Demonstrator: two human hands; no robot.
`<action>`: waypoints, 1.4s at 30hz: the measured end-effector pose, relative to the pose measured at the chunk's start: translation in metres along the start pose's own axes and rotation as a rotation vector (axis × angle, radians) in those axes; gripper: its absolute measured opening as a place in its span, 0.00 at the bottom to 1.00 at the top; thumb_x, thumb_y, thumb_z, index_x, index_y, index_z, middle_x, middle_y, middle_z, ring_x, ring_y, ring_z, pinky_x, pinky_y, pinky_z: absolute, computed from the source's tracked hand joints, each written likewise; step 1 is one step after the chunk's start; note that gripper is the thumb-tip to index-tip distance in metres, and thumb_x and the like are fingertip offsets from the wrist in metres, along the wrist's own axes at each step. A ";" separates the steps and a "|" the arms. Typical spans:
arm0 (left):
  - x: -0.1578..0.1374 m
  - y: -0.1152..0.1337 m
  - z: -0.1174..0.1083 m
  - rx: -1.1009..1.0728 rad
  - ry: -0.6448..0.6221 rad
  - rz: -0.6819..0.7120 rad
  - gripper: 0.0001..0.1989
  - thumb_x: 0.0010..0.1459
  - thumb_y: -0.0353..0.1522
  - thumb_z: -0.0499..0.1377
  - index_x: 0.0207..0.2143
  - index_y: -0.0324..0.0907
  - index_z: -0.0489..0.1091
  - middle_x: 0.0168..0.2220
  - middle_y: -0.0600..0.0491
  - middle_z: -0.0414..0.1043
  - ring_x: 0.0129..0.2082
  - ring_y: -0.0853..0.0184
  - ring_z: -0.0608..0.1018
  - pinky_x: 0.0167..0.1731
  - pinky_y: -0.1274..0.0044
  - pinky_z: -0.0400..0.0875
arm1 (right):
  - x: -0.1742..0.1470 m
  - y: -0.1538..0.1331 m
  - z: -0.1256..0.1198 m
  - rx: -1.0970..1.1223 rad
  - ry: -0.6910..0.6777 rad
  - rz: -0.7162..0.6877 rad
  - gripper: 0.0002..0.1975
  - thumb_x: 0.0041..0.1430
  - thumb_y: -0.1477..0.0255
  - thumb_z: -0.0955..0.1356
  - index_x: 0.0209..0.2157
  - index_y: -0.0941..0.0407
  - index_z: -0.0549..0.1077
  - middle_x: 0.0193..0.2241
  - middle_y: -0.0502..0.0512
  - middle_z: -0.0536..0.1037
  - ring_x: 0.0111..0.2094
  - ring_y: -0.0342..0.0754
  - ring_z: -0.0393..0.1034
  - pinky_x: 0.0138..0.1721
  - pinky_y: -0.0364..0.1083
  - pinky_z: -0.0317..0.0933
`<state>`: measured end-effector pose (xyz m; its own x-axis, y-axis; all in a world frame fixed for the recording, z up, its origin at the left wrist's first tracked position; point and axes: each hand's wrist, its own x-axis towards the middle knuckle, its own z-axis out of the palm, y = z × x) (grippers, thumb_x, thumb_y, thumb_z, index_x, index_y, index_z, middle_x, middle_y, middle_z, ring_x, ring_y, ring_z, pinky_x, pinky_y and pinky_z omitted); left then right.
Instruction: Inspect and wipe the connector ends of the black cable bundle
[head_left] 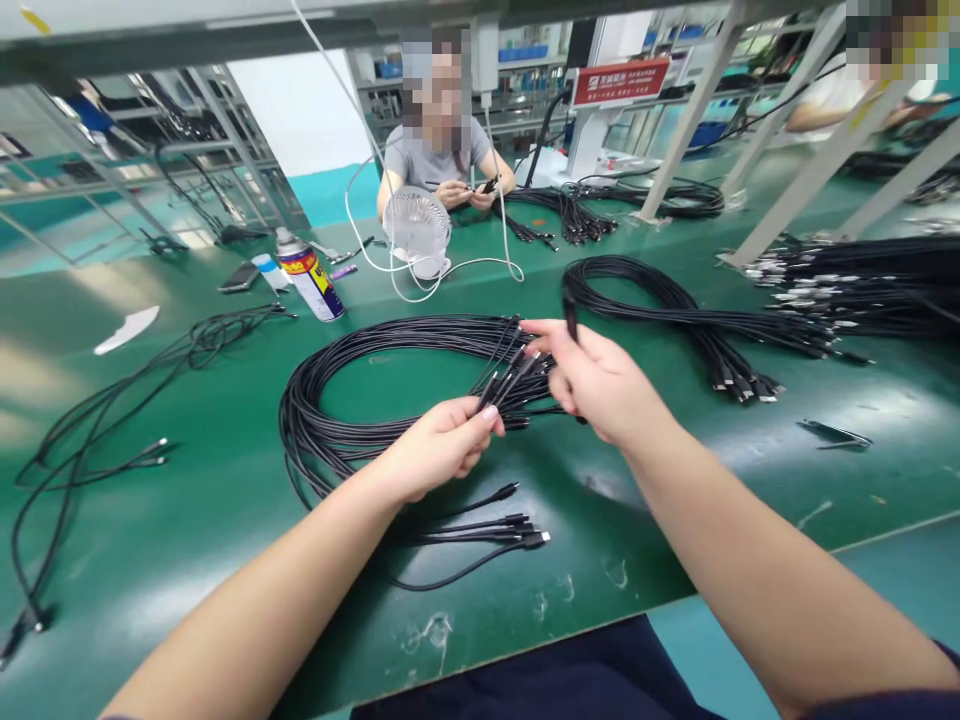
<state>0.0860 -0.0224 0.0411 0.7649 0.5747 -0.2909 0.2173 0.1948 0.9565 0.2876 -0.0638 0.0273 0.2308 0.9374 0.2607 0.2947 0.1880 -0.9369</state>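
1. Your left hand [450, 445], near the middle of the view, pinches several black cable ends [487, 393] between thumb and fingers, their tips pointing up and to the right.
2. Your right hand [596, 385], just beyond and to the right, is curled around a slim black piece [571, 315] that stands up near its thumb; the index finger reaches toward those tips, but whether it touches them you cannot tell.
3. The coil of black cables [298, 400] lies on the green table [615, 560], looping out behind your left hand.
4. Nearer you, more loose connectors [525, 540] point right.
5. To the right of the coil lies a second cable bundle [686, 318]; to its left, beyond it, stands a spray can [311, 275].
6. Across the table, behind a white fan [416, 225], a co-worker in grey [480, 145] holds thin dark items.
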 end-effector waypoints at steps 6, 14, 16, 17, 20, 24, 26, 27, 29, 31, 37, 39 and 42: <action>0.003 -0.014 0.003 0.099 -0.026 0.016 0.19 0.59 0.47 0.55 0.31 0.40 0.61 0.17 0.64 0.55 0.13 0.79 0.58 0.13 0.85 0.53 | 0.004 -0.010 0.036 0.226 -0.096 0.171 0.22 0.62 0.52 0.63 0.37 0.58 0.70 0.30 0.54 0.78 0.14 0.35 0.59 0.14 0.39 0.54; 0.006 -0.010 0.002 0.104 0.006 0.044 0.19 0.61 0.45 0.56 0.37 0.36 0.68 0.25 0.53 0.74 0.16 0.75 0.72 0.19 0.81 0.68 | -0.003 -0.002 0.017 0.403 -0.214 0.246 0.16 0.59 0.61 0.68 0.42 0.58 0.73 0.38 0.57 0.79 0.17 0.34 0.59 0.17 0.39 0.54; 0.004 -0.011 0.005 0.105 0.066 0.034 0.20 0.59 0.46 0.58 0.37 0.36 0.69 0.28 0.50 0.77 0.21 0.71 0.77 0.23 0.78 0.73 | -0.003 -0.001 0.016 0.426 -0.250 0.231 0.16 0.59 0.63 0.69 0.45 0.58 0.72 0.37 0.55 0.78 0.17 0.34 0.58 0.17 0.39 0.53; 0.003 -0.010 0.006 0.113 0.099 0.042 0.21 0.58 0.47 0.58 0.38 0.36 0.69 0.30 0.48 0.78 0.24 0.68 0.79 0.25 0.77 0.75 | -0.003 -0.001 0.017 0.447 -0.261 0.225 0.16 0.59 0.64 0.69 0.46 0.58 0.72 0.36 0.54 0.78 0.17 0.33 0.58 0.17 0.39 0.52; 0.000 -0.007 0.011 0.136 0.168 0.071 0.22 0.58 0.47 0.58 0.39 0.36 0.71 0.33 0.46 0.79 0.30 0.65 0.81 0.32 0.75 0.78 | -0.005 -0.006 0.020 0.511 -0.283 0.214 0.16 0.62 0.66 0.66 0.49 0.58 0.70 0.36 0.53 0.77 0.17 0.33 0.58 0.17 0.39 0.53; 0.000 -0.002 0.012 0.115 0.109 0.018 0.25 0.56 0.51 0.58 0.37 0.36 0.69 0.31 0.46 0.78 0.25 0.65 0.81 0.27 0.75 0.78 | -0.007 -0.009 0.021 0.554 -0.334 0.190 0.16 0.63 0.70 0.65 0.51 0.58 0.67 0.38 0.55 0.78 0.18 0.33 0.59 0.18 0.38 0.55; 0.002 -0.004 0.011 0.124 0.085 0.002 0.25 0.56 0.51 0.58 0.36 0.36 0.68 0.29 0.46 0.78 0.23 0.65 0.81 0.25 0.76 0.77 | -0.006 -0.006 0.022 0.557 -0.366 0.194 0.14 0.63 0.71 0.64 0.51 0.59 0.67 0.40 0.57 0.78 0.17 0.32 0.59 0.18 0.38 0.55; 0.003 -0.005 0.010 0.128 0.082 -0.001 0.25 0.57 0.51 0.57 0.37 0.36 0.67 0.29 0.46 0.78 0.23 0.66 0.81 0.25 0.76 0.76 | -0.005 -0.004 0.022 0.556 -0.379 0.200 0.14 0.64 0.72 0.64 0.50 0.59 0.67 0.41 0.58 0.78 0.17 0.32 0.59 0.17 0.37 0.55; 0.006 -0.009 0.008 0.137 0.085 0.007 0.24 0.59 0.50 0.56 0.40 0.35 0.67 0.32 0.46 0.78 0.23 0.66 0.81 0.25 0.76 0.77 | -0.004 0.000 0.022 0.552 -0.392 0.215 0.14 0.65 0.73 0.62 0.52 0.59 0.67 0.44 0.60 0.78 0.17 0.32 0.61 0.17 0.37 0.56; 0.008 -0.011 0.006 0.188 0.109 0.041 0.24 0.59 0.49 0.56 0.40 0.35 0.69 0.35 0.44 0.78 0.25 0.66 0.81 0.26 0.75 0.77 | -0.003 0.002 0.023 0.546 -0.396 0.236 0.16 0.66 0.74 0.62 0.54 0.59 0.66 0.46 0.61 0.78 0.17 0.32 0.61 0.17 0.37 0.57; 0.013 -0.004 0.003 0.168 0.132 0.056 0.19 0.57 0.44 0.61 0.36 0.35 0.73 0.34 0.45 0.79 0.25 0.67 0.80 0.26 0.77 0.77 | -0.001 0.000 0.025 0.580 -0.394 0.234 0.22 0.67 0.77 0.60 0.61 0.58 0.61 0.49 0.62 0.78 0.14 0.30 0.57 0.16 0.35 0.57; 0.015 -0.002 0.002 0.059 0.090 0.018 0.19 0.56 0.44 0.62 0.35 0.34 0.73 0.34 0.44 0.79 0.24 0.67 0.80 0.25 0.77 0.76 | -0.001 -0.002 0.026 0.577 -0.387 0.242 0.22 0.67 0.77 0.59 0.62 0.59 0.60 0.50 0.63 0.77 0.14 0.30 0.56 0.15 0.35 0.55; 0.018 -0.002 0.000 -0.032 0.048 -0.019 0.21 0.55 0.45 0.63 0.37 0.34 0.73 0.36 0.43 0.79 0.26 0.66 0.81 0.27 0.76 0.78 | -0.001 -0.007 0.028 0.574 -0.369 0.297 0.23 0.67 0.78 0.58 0.63 0.59 0.59 0.51 0.65 0.76 0.13 0.29 0.54 0.12 0.34 0.53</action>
<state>0.0992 -0.0121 0.0337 0.7311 0.6077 -0.3101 0.2112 0.2306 0.9499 0.2600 -0.0575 0.0271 -0.1313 0.9911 -0.0226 -0.2856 -0.0596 -0.9565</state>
